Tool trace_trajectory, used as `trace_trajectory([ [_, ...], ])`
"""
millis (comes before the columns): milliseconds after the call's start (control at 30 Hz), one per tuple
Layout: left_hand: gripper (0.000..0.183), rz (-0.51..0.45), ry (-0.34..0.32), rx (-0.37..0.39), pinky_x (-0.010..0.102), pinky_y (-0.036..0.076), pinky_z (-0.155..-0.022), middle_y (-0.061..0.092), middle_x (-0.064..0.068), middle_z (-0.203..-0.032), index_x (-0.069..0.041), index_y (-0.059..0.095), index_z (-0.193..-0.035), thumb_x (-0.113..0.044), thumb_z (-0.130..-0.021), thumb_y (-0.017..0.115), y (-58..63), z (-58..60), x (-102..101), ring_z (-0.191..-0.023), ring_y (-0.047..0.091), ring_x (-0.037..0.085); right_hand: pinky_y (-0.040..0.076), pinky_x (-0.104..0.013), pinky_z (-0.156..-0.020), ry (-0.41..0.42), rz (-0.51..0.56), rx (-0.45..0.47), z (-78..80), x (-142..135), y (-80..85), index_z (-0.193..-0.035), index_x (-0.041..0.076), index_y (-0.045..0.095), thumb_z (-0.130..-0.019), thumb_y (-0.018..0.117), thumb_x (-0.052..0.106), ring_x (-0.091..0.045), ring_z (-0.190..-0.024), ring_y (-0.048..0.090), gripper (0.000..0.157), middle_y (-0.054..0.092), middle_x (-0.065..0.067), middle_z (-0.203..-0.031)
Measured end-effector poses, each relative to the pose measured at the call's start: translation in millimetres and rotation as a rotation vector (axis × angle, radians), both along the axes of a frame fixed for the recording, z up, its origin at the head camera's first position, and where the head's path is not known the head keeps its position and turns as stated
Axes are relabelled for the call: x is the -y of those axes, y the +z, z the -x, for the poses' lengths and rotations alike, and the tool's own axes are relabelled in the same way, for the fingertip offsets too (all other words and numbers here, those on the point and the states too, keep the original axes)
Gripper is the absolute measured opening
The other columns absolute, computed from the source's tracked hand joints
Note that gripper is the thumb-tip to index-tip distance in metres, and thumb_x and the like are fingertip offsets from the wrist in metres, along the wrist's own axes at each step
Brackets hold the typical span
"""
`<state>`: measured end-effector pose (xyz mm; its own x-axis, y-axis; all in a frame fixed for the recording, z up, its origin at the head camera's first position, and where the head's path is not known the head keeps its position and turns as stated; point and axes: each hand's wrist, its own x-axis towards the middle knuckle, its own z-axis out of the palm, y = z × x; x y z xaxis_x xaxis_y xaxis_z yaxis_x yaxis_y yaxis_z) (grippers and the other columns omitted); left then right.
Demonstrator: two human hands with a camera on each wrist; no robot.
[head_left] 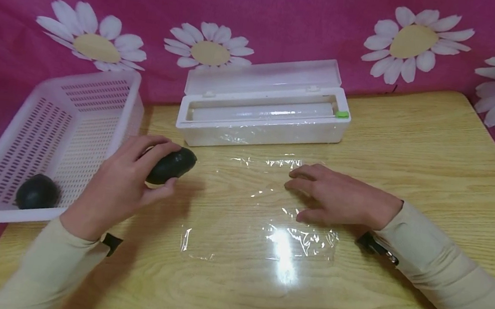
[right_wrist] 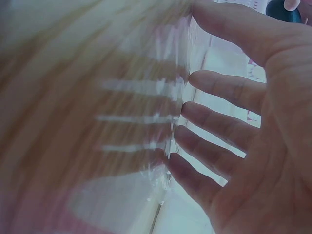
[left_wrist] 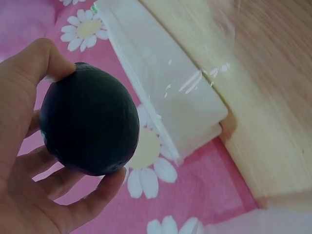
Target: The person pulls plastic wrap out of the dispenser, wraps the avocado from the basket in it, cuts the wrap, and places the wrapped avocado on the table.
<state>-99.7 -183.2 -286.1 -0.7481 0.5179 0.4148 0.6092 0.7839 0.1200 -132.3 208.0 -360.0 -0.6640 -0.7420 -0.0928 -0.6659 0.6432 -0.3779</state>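
My left hand [head_left: 120, 181] grips a dark green avocado [head_left: 174, 165] between thumb and fingers, above the table just right of the basket. In the left wrist view, the avocado [left_wrist: 90, 119] shows its rounded side, with fingertips at its edges. A sheet of clear plastic wrap [head_left: 304, 241] lies on the table, wrinkled and glinting. My right hand [head_left: 338, 197] has its fingers spread, fingertips right at the wrap's right part. Seen from the right wrist, those fingers [right_wrist: 219, 90] are nearly straight and meet the wood-grain surface through the film's reflections.
A white slotted basket [head_left: 132, 107] at the left has a second avocado [head_left: 38, 193] inside. At the back stands a white wrap dispenser [head_left: 267, 136], lid up, with a film roll [head_left: 263, 112] and a green slider [head_left: 342, 114]. A pink flowered cloth [head_left: 289, 18] hangs behind.
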Motion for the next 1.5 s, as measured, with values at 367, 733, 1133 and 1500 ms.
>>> trace_trajectory([
  [367,0.051,-0.037,-0.110,-0.019,0.051,0.060,-0.093,0.067,0.017,-0.125,-0.010,0.068,-0.126,-0.020,-0.078,0.080,-20.7,6.7,-24,-0.114,0.064,0.034,0.048,-0.052,-0.115,0.001,-0.008,-0.001,-2.6,0,1.0,-0.142,0.011,0.061,-0.089,0.081,0.040,-0.033,-0.141,0.051,0.064,0.054,-0.013,-0.153],
  [733,0.050,-0.067,-0.127,0.119,0.045,0.060,-0.099,0.064,0.010,-0.131,-0.014,0.067,-0.130,-0.027,-0.083,0.079,-39.1,5.1,-48,-0.121,0.062,0.026,0.047,-0.052,-0.116,-0.010,-0.018,0.018,-3.8,0,4.2,-0.143,0.012,0.061,-0.089,0.081,0.039,-0.033,-0.143,0.049,0.064,0.053,-0.012,-0.155],
  [1133,0.052,-0.082,-0.189,0.143,0.043,0.062,-0.093,0.065,0.008,-0.130,-0.018,0.067,-0.132,-0.030,-0.083,0.080,-52.5,9.0,-66,-0.119,0.064,0.023,0.046,-0.053,-0.117,-0.011,-0.010,0.018,-2.8,-1,1.0,-0.142,0.011,0.061,-0.088,0.082,0.039,-0.033,-0.144,0.049,0.064,0.052,-0.013,-0.155],
  [1500,0.050,-0.055,-0.246,0.179,0.042,0.060,-0.098,0.064,0.006,-0.132,-0.019,0.064,-0.134,-0.034,-0.088,0.079,-57.7,12.2,-74,-0.122,0.063,0.022,0.046,-0.053,-0.117,-0.039,-0.029,0.053,-0.5,0,3.0,-0.145,0.015,0.060,-0.089,0.081,0.041,-0.031,-0.145,0.047,0.065,0.050,-0.010,-0.157],
])
